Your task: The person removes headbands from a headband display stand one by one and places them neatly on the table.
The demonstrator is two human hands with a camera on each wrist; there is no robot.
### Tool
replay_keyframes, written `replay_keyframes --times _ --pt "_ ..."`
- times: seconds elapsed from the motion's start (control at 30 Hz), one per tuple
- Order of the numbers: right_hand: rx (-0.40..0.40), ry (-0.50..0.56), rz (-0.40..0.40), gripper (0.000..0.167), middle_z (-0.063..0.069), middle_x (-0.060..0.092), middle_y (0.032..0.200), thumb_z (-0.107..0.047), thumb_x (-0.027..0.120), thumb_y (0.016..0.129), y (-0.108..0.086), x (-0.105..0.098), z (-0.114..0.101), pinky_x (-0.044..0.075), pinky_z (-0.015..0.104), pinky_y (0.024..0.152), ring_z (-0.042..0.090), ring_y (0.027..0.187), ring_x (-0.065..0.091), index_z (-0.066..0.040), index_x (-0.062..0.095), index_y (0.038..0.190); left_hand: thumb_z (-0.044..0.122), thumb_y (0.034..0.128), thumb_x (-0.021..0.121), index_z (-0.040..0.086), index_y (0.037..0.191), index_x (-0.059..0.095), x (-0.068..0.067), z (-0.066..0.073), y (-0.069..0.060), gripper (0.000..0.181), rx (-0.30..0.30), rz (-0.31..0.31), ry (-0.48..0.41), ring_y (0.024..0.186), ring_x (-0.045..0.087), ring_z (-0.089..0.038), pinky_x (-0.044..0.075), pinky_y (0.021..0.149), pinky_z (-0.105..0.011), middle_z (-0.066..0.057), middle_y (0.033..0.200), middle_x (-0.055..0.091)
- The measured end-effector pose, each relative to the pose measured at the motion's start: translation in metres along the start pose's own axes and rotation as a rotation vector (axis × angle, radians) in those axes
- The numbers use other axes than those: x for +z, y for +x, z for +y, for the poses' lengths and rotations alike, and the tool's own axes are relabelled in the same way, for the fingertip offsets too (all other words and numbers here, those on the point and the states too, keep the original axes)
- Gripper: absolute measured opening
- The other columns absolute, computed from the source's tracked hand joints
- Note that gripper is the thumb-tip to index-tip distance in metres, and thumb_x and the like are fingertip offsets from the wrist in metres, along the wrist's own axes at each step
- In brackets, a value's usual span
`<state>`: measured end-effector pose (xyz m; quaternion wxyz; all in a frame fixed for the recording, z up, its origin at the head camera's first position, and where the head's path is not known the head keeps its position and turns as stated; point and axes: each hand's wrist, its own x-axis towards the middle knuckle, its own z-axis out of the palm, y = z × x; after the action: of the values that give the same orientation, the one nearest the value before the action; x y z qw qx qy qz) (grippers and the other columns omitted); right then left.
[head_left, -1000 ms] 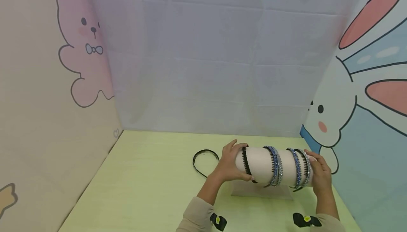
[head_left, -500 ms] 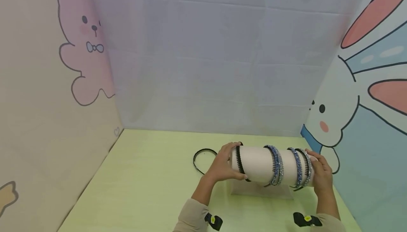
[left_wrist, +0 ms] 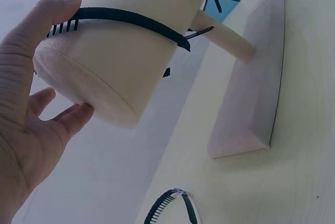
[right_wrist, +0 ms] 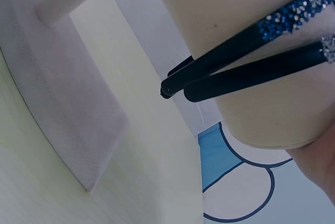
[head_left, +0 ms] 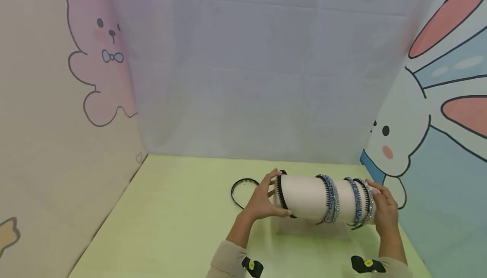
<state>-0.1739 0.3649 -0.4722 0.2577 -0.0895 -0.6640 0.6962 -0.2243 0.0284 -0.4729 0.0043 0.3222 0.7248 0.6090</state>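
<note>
A pale cylindrical headband stand [head_left: 304, 195] lies level on a short post above its base [head_left: 312, 228]. Near its left end sits a toothed black headband [head_left: 281, 193]. My left hand [head_left: 260, 202] spans that headband, thumb at the front, forefinger at the top back; in the left wrist view one fingertip touches the black band [left_wrist: 131, 19] and other fingers lie against the cylinder's end. My right hand [head_left: 386, 210] grips the cylinder's right end. Between the hands are several glittery headbands, including a blue one [head_left: 329, 197] mid-cylinder and another blue one [head_left: 357, 202] nearer the right hand.
Another black toothed headband [head_left: 233, 191] lies on the pale yellow table [head_left: 182, 210], behind my left forearm. A white cloth backdrop [head_left: 228, 79] rises at the back, and printed panels stand on both sides.
The black headband has slid left along the cylinder to near its left end, with my left hand moving along with it. My right hand and the glittery headbands have stayed about where they were.
</note>
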Motion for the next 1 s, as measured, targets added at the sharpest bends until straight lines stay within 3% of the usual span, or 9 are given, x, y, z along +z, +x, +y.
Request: replay_keyframes --times 0.2,0.43,0.7,1.0 --pt "0.020 0.014 0.016 0.027 -0.017 0.063 0.107 -0.018 0.051 0.096 -0.001 0.000 -0.001 0.038 0.012 0.080 0.005 0.104 0.051 -0.005 0.063 0.116 0.001 0.0627 0.084 0.005 0.140 0.028 -0.006 0.019 -0.007 0.096 0.034 -0.014 -0.034 0.123 0.039 -0.030 0.039 0.096 -0.040 -0.009 0.150 0.020" --pt "0.013 -0.016 0.018 0.028 -0.016 0.062 0.110 -0.021 0.052 0.096 0.004 -0.001 0.004 0.037 0.012 0.081 0.005 0.106 0.050 -0.006 0.062 0.118 0.000 0.0627 0.083 0.004 0.137 0.025 -0.007 0.015 -0.009 0.095 0.065 0.007 -0.049 0.123 0.038 -0.029 0.041 0.094 -0.038 -0.009 0.151 0.018" --pt "0.017 -0.004 0.028 0.026 -0.018 0.063 0.105 -0.017 0.050 0.097 0.003 0.003 -0.002 0.037 0.011 0.081 0.005 0.104 0.050 -0.005 0.063 0.116 0.003 0.0629 0.084 0.001 0.136 0.022 -0.007 0.008 -0.016 0.096 0.042 0.052 -0.102 0.121 0.042 -0.034 0.044 0.090 -0.038 -0.009 0.151 0.014" --pt "0.032 -0.002 0.043 0.026 -0.017 0.063 0.106 -0.018 0.051 0.096 0.003 0.003 -0.001 0.037 0.012 0.079 0.005 0.103 0.051 -0.006 0.064 0.115 0.009 0.0579 0.089 -0.001 0.134 0.028 -0.008 0.001 -0.034 0.098 -0.008 0.179 0.041 0.112 0.045 -0.034 0.047 0.084 -0.042 -0.011 0.145 0.031"
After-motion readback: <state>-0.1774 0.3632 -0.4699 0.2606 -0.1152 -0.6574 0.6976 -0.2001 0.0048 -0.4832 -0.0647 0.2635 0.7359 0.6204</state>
